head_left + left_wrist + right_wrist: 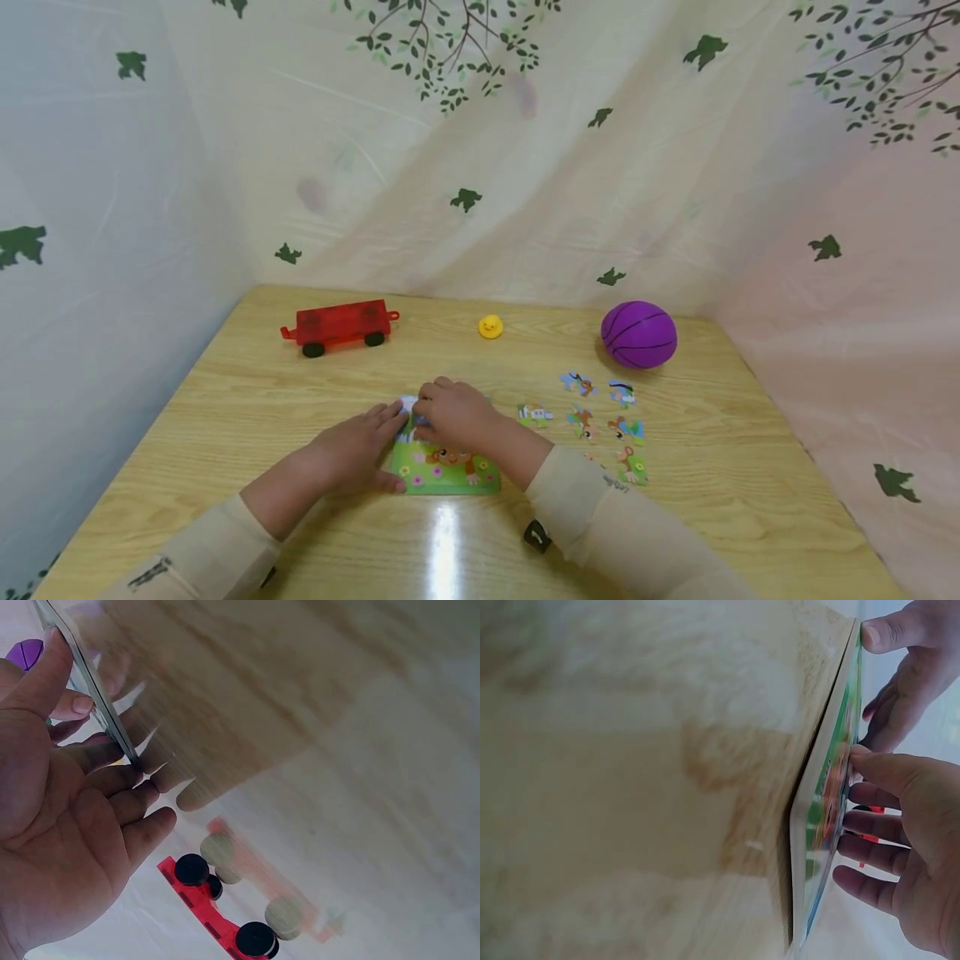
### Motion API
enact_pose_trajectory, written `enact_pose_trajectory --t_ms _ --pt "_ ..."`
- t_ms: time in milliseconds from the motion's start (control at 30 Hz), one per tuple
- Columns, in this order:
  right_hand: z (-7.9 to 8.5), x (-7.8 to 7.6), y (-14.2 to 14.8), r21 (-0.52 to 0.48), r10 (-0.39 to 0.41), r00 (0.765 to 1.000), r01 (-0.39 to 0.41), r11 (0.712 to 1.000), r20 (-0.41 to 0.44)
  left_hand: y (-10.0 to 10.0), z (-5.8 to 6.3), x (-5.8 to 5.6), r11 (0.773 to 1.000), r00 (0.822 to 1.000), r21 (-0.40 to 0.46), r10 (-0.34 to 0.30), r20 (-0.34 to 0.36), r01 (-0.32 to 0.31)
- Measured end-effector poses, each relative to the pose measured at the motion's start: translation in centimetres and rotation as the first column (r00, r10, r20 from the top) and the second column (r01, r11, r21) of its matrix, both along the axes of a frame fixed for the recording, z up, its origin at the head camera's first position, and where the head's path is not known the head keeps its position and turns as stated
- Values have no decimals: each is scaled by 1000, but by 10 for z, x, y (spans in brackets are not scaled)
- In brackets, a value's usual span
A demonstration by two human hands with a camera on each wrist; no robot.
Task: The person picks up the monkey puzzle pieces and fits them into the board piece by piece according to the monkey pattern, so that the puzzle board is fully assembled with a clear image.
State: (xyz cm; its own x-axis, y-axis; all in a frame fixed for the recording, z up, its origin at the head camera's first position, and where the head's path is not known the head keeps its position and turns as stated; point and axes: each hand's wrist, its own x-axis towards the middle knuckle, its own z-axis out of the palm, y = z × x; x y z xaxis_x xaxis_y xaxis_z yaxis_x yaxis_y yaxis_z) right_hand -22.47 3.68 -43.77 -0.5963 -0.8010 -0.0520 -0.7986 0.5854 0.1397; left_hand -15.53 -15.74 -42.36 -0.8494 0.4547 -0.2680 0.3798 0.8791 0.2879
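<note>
Head view showed a red wagon (341, 326), yellow duck (491, 327) and purple ball (639, 335) along the far tabletop (225, 408); loose pieces (582, 419) lay right of the puzzle (447, 475), the nearest partly behind the right sleeve (615, 517). The right hand (457, 414) hid much of the puzzle's upper part, its grip loose, fingers touching the board; any piece beneath could not be told. The left hand (347, 454) had a relaxed grip at the left edge. Mid-tabletop, the puzzle showed a monkey and flowers on green.

Room between duck (491, 327) and ball (639, 335) (puzzle pieces (581, 419) obstruct nearer).
</note>
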Motion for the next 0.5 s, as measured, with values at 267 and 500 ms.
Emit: enact_pose_trajectory --t_ms 267,500 --pt "0 -1 -1 6 -10 1000 10 1000 18 0 0 0 1000 1000 2 3 5 -3" --pt "-1 -1 -1 -8 -19 999 20 1000 39 0 0 0 1000 1000 -7 -1 -1 1"
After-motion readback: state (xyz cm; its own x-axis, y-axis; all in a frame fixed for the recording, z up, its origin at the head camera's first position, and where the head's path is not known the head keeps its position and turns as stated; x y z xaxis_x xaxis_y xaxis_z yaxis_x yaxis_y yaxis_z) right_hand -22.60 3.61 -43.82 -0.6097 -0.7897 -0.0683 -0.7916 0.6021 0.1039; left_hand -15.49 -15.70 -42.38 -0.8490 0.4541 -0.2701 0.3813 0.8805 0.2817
